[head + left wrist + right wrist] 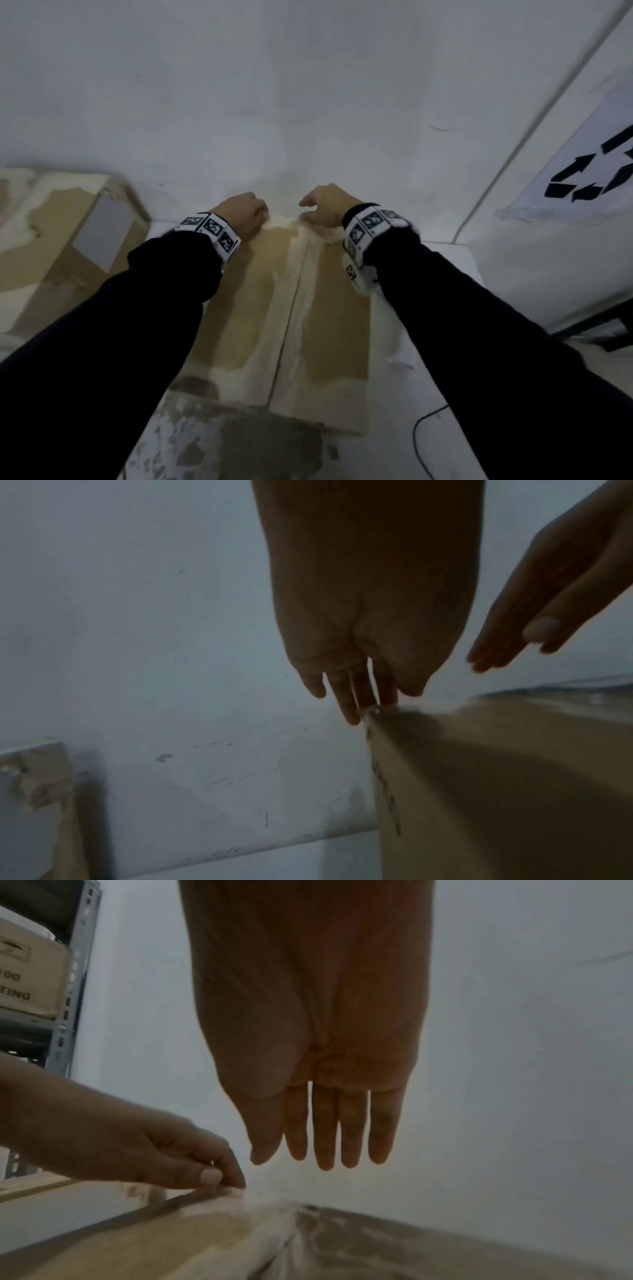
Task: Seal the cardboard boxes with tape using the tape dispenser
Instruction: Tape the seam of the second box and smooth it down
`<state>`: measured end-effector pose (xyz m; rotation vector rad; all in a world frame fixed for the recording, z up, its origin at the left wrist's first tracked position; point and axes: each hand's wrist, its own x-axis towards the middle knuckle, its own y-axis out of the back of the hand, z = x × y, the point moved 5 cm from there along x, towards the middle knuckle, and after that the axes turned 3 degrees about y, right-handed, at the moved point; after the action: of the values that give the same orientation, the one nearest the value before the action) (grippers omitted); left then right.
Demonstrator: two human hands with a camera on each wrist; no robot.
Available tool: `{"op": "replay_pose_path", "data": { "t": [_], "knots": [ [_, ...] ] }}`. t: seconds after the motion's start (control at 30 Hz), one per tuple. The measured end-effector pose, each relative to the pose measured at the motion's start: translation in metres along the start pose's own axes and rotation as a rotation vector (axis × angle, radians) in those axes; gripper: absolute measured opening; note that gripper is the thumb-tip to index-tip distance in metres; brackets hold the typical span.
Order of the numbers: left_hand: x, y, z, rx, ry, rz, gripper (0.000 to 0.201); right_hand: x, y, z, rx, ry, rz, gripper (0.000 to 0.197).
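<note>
A worn cardboard box (329,325) lies on the white table, flaps closed, with a pale torn strip along its centre seam. My left hand (260,214) is at the box's far edge, left of the seam. There its thumb and fingertips (236,1184) pinch the edge of the box top (496,777). My right hand (306,210) is just right of the seam. Its fingers (325,1150) are straight and hang a little above the far edge, holding nothing. No tape dispenser is in view.
A second cardboard box (51,246) stands at the left against the white wall. A sheet with a recycling sign (589,171) hangs at the right. A thin black cable (421,431) lies on the table (428,342). A metal shelf (68,988) holds another box.
</note>
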<state>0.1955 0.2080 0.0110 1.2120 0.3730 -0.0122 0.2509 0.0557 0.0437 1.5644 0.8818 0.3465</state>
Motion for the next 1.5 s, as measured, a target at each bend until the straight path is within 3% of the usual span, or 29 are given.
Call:
{"op": "replay_pose_path", "data": {
  "t": [0.1, 0.23, 0.43, 0.6, 0.9, 1.07, 1.13, 1.5],
  "knots": [
    [-0.002, -0.002, -0.019, 0.01, 0.0, 0.009, 0.034, 0.024, -0.022, -0.026, 0.017, 0.025, -0.124, 0.048],
    [-0.007, -0.011, -0.037, -0.219, -0.005, 0.056, 0.033, 0.042, -0.045, -0.051, 0.039, 0.016, -0.222, 0.051],
    [-0.001, -0.019, -0.042, -0.334, -0.012, 0.055, 0.03, 0.055, -0.065, -0.05, 0.12, 0.0, -0.193, 0.055],
    [-0.005, -0.021, -0.044, -0.431, 0.012, 0.08, 0.029, 0.057, -0.069, -0.05, 0.217, -0.045, -0.214, 0.047],
    [-0.005, -0.024, -0.043, -0.399, 0.017, 0.073, 0.03, 0.051, -0.067, -0.051, 0.226, -0.024, -0.254, 0.04],
    [-0.005, -0.027, -0.044, -0.386, 0.023, 0.068, 0.031, 0.022, -0.055, -0.009, 0.085, -0.085, -0.287, 0.046],
    [-0.005, -0.029, -0.042, -0.398, 0.026, 0.072, 0.031, 0.011, -0.053, 0.006, 0.053, -0.112, -0.303, 0.04],
    [-0.011, -0.03, -0.036, -0.405, 0.037, 0.117, 0.034, -0.003, -0.047, 0.019, 0.096, -0.075, -0.287, 0.044]
  ]
}}
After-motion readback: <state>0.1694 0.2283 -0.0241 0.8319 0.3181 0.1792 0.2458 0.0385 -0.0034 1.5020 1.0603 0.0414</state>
